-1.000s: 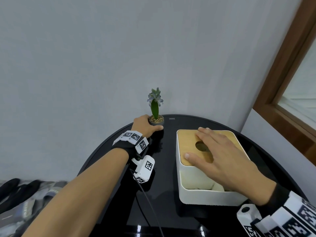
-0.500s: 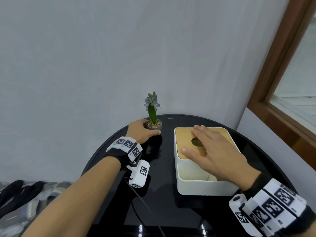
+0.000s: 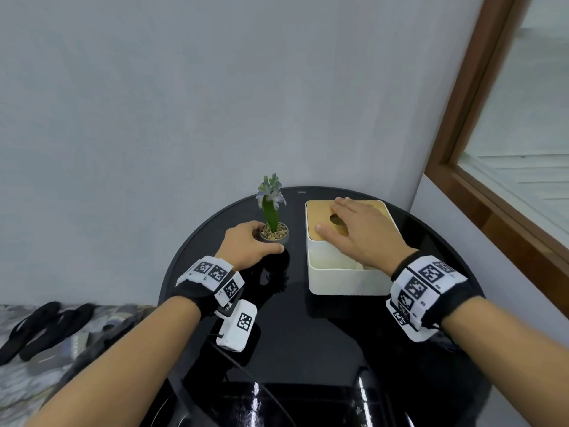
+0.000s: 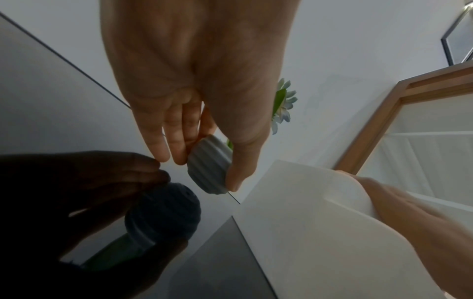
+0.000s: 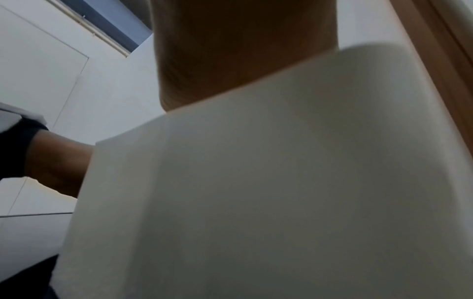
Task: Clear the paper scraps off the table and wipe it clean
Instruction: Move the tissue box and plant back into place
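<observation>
The left hand [image 3: 246, 245] curls round a small ribbed grey pot holding a green-leaved plant with pale blue flowers [image 3: 274, 232], thumb on the near side and fingers on the far side. The left wrist view [image 4: 194, 85] shows what the head view cannot: the thumb tip pressed on the ribbed wall of the pot [image 4: 208, 168], the fingers bent behind it, and the pot's base close above its dark reflection, though whether it touches the surface cannot be told. The right hand [image 3: 360, 232] lies flat with straight, spread fingers on the pale wooden lid of a white rectangular tissue box [image 3: 338, 272], part-covering the dark oval opening in the lid; it grips nothing. In the right wrist view the white box wall [image 5: 268, 182] fills most of the picture, blurred, and hides the fingers, leaving only the heel of the hand [image 5: 243, 50] above its rim. Both things stand on a round glossy black surface [image 3: 308, 334], just beside each other near the grey wall. Its near edge is cut off at the bottom of the head view. No paper scraps can be made out on the visible part. Black sandals [image 3: 40, 328] lie on the patterned floor to the left.
</observation>
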`<state>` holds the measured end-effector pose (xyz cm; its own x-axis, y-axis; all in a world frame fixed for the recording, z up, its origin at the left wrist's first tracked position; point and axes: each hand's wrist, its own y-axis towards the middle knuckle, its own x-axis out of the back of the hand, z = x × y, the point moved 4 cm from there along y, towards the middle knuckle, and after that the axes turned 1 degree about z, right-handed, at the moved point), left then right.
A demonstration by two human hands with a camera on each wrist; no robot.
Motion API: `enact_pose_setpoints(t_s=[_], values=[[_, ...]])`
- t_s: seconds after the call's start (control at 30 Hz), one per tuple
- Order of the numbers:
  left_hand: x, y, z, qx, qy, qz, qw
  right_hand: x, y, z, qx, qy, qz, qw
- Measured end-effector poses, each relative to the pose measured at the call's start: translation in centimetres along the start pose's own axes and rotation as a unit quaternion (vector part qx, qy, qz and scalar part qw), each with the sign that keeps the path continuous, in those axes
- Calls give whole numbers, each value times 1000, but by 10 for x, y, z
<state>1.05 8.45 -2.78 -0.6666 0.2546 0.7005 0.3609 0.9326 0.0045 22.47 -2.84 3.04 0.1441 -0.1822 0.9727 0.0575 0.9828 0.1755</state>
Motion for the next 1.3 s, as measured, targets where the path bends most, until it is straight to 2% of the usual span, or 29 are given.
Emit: enact_pose_setpoints(t_s=[0.2, 0.47, 0.93, 1.3], values=[[-12, -8, -3, 3, 5, 17, 1000, -5, 3, -1, -17, -27, 8, 999], [-15, -10, -5, 11, 13, 21, 1000, -5, -10, 5, -29, -18, -25, 999], [-15, -13, -8, 9, 30, 28, 999, -4, -21, 0, -34, -29, -20, 999], [-16, -22, -14, 34, 40, 47, 998, 6, -34, -1, -47, -13, -19, 999]])
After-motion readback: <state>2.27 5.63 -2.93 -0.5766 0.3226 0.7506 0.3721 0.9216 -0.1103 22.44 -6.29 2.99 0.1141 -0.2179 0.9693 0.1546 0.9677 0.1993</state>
